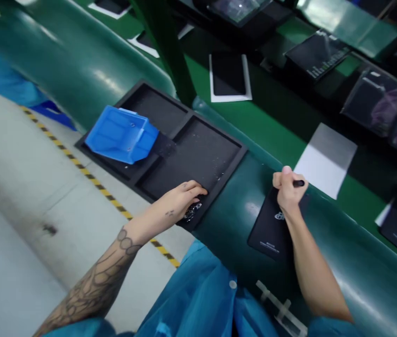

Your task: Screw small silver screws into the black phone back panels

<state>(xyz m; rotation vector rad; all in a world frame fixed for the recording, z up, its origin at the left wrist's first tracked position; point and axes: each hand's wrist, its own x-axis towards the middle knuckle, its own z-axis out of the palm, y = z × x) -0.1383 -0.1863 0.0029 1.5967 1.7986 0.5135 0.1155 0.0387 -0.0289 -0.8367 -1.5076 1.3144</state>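
Note:
My left hand reaches into the near right corner of a black divided tray. Its fingers are bent, with a gap between thumb and forefinger, over a small pile of shiny metal parts, too small to name. To the right, my right hand is closed in a fist around a dark rod-like tool; only its rounded end shows. This fist is above the far end of a flat black panel with a pale logo and small print. My forearm covers the panel's right side.
A blue plastic bin with a few tiny bits sits on the tray. Beyond the green ledge, a green belt carries a white sheet and dark panels on white sheets. A green post rises behind the tray. Bagged items lie farther right.

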